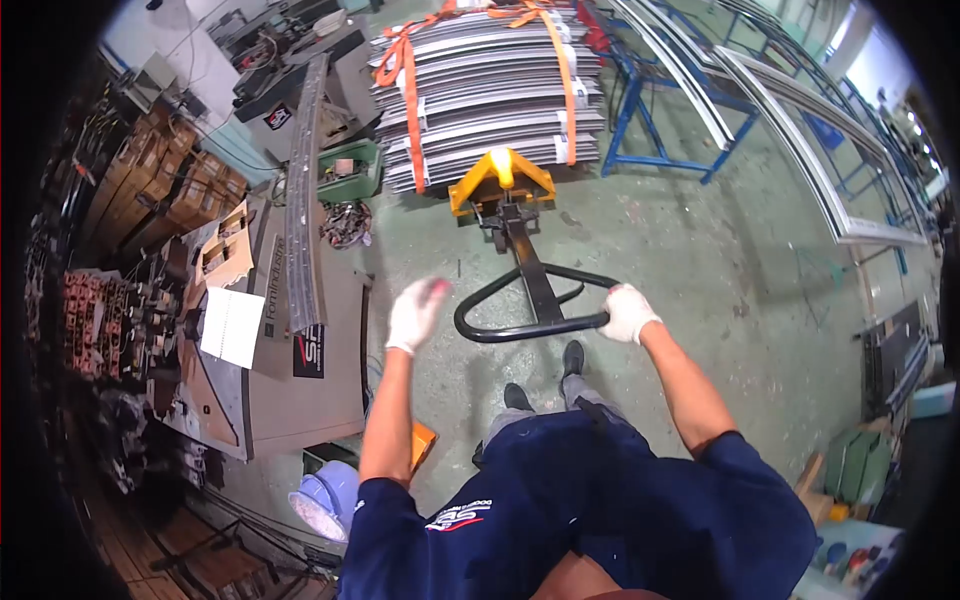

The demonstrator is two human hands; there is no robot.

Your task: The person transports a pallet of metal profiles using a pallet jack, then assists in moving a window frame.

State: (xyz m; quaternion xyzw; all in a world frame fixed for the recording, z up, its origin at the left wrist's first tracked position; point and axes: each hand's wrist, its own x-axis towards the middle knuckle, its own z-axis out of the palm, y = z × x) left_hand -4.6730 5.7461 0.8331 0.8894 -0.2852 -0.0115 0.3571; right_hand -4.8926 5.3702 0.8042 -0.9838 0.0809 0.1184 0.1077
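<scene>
My right hand (628, 313), in a white glove, is closed around the right corner of the black loop handle (535, 330) of a pallet truck. My left hand (415, 315), also gloved and a little blurred, is held in the air left of the handle, apart from it, with its fingers stretched out and nothing in them. The truck's yellow body (502, 178) stands in front of a tall stack of long profiles (490, 95), bound with orange straps (413, 120).
To the left is a grey machine bench (310, 400) with a sheet of paper (233, 326) on it. A green bin (350, 170) stands behind. Blue trestles (650, 160) and white frames (780, 110) are at the right. A purple bucket (325, 500) sits lower left.
</scene>
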